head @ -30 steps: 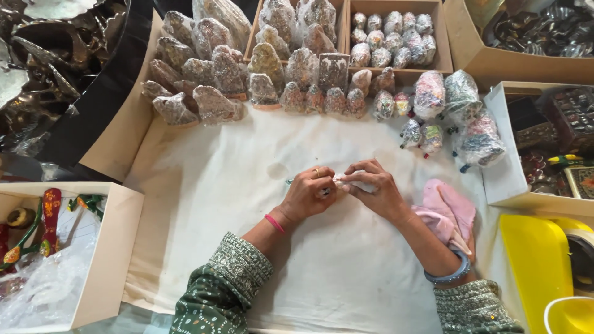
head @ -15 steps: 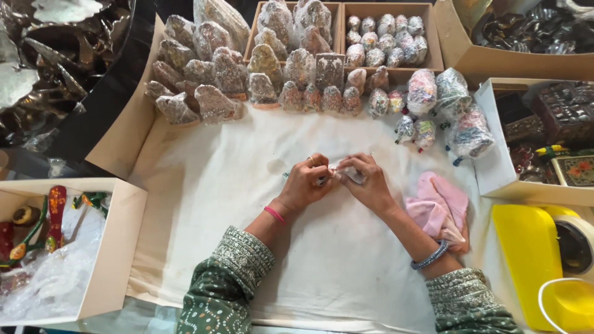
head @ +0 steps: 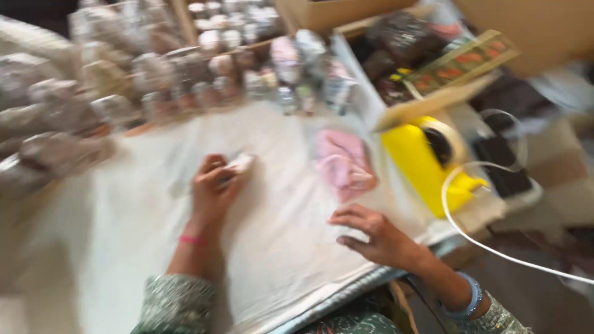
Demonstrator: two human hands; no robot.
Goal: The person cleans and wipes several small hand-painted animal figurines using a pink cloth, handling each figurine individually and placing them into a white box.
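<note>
Small pale wrapped packet [head: 238, 164] pinched in left hand [head: 212, 188], resting on white cloth-covered table [head: 278, 247]. Right hand [head: 371, 232], half a second ago sharing the packet, now off it, empty, fingers spread flat near folded pink cloth [head: 343, 164] and yellow tape dispenser [head: 427, 161]. View blurred.

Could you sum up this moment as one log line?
left hand: holds small white packet | right hand: empty, on white cloth | view: blurred
</note>
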